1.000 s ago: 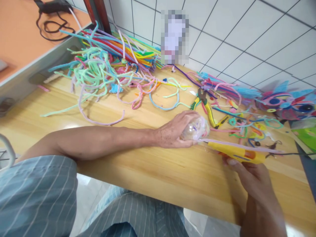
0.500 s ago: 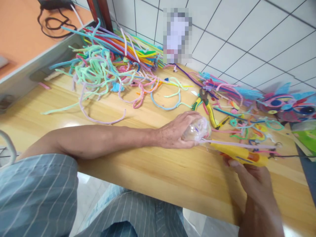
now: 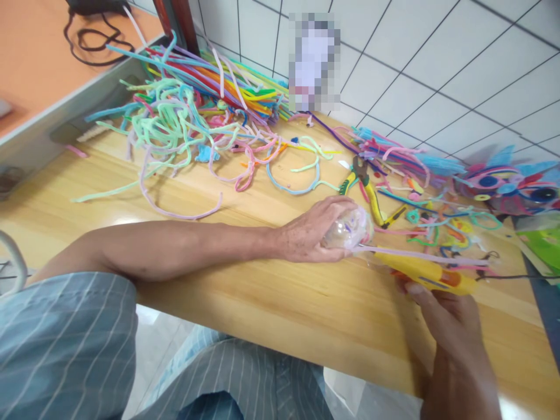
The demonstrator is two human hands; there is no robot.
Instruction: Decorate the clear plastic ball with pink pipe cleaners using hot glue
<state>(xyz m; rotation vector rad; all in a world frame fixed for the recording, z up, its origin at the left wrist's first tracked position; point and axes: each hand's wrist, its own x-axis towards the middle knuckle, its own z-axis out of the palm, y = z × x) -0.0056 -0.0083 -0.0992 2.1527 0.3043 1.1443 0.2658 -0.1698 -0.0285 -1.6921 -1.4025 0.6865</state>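
My left hand [image 3: 312, 232] is wrapped round a clear, rounded plastic piece [image 3: 345, 228], perhaps a bottle end, with pale strips visible on or in it. A pale lilac pipe cleaner [image 3: 429, 255] runs from its lower edge out to the right. In my right hand [image 3: 446, 309] is a yellow hot glue gun [image 3: 424, 271], fingers closed round its handle. The gun's tip meets or nearly meets the plastic's lower right edge, beside the pipe cleaner's end; contact cannot be made out. A dark cord [image 3: 503, 277] trails from the gun to the right.
Yellow-and-green pliers [image 3: 371, 198] lie just beyond the plastic piece. Tangled pipe cleaners [image 3: 170, 122] and a straight bundle [image 3: 210, 76] fill the back left. More scraps [image 3: 441, 221] lie right of the pliers, near a decorated figure with large eyes [image 3: 503, 184]. A tiled wall [image 3: 415, 64] borders the table.
Almost nothing differs. Both hands keep their holds, and the glue gun stays by the plastic's edge with only a very slight shift.
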